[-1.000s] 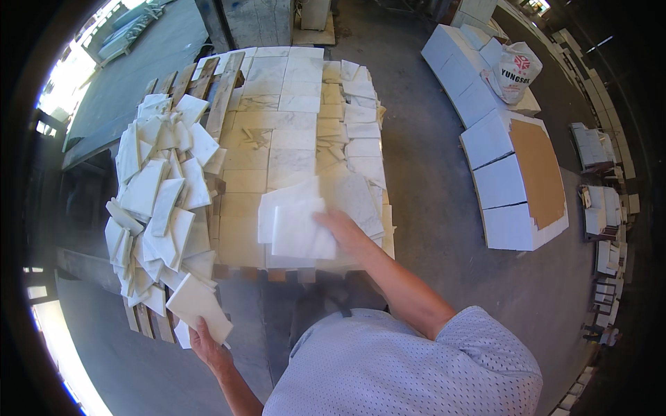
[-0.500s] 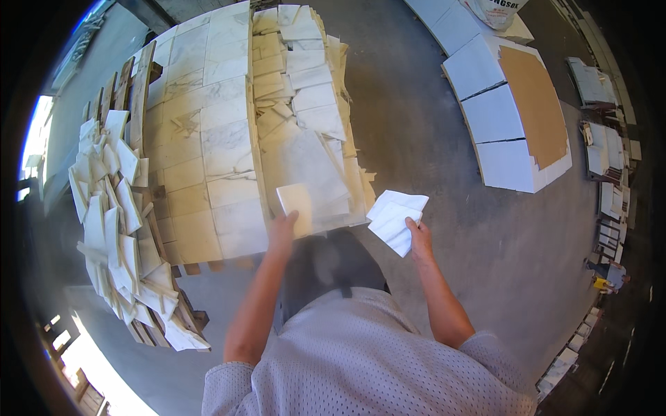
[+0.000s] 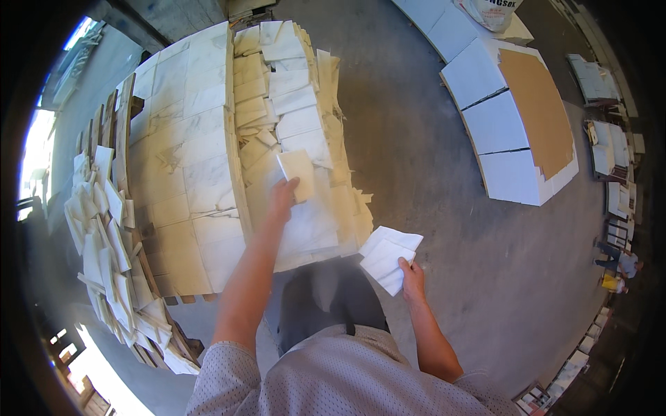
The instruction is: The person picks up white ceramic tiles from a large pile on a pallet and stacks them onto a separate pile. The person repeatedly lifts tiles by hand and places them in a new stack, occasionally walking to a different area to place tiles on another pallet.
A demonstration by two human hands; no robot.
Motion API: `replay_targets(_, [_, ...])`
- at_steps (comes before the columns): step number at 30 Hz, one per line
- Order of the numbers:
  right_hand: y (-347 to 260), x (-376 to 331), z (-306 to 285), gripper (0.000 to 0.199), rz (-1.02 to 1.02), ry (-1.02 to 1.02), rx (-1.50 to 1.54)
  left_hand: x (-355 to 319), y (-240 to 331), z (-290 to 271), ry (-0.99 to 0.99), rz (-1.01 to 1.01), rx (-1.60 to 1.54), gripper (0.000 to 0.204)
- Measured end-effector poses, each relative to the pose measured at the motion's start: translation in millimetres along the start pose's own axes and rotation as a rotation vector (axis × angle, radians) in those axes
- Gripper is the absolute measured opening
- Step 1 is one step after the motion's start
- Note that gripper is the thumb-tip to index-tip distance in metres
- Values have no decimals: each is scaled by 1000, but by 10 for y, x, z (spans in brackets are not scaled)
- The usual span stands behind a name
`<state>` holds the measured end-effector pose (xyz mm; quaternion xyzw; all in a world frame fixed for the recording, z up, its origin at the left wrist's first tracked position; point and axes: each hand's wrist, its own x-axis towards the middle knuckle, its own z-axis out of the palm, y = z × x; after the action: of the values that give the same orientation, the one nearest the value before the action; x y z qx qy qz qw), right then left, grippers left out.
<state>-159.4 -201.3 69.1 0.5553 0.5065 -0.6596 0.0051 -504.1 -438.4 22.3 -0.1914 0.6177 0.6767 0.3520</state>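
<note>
My left hand (image 3: 282, 197) is closed on the lower edge of a small cream-white stone tile (image 3: 296, 173), holding it over the near part of a tile stack (image 3: 291, 83). Thumb and fingers of my right hand (image 3: 411, 273) pinch two overlapping white marble tiles (image 3: 390, 258), out beyond the stack's right near corner. Beneath the left hand lies a larger pale slab (image 3: 309, 225) on the stack. Left of it, a ridge separates a flat layer of veined marble tiles (image 3: 208, 139) from the rougher rows of broken pieces.
On the left, a wooden pallet (image 3: 125, 114) carries a heap of broken tile pieces (image 3: 104, 236). White boxes (image 3: 494, 121) with a brown cardboard sheet (image 3: 535, 111) and a white sack (image 3: 489, 12) stand at the upper right. A person (image 3: 624, 263) is at the far right.
The left hand has reached farther forward over the stack with its tile. The right hand still grips its two tiles, and appears lower in the picture as the view has shifted.
</note>
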Motion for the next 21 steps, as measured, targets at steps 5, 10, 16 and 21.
replay_targets(5, [48, -61, 32, 36, -44, 7, 8, 946, 478, 222, 31, 33, 24, 28])
replay_targets(10, [85, -142, -6, 35, -25, -2, 70, 1475, 442, 60, 362, 408, 979, 34])
replay_targets(16, [56, -60, 31, 35, -24, -1, -8, 1007, -34, -383, 451, 576, 1160, 37])
replay_targets(21, [-66, 47, 149, 37, -21, -28, -58, 888, -111, -335, 363, 579, 1288, 35])
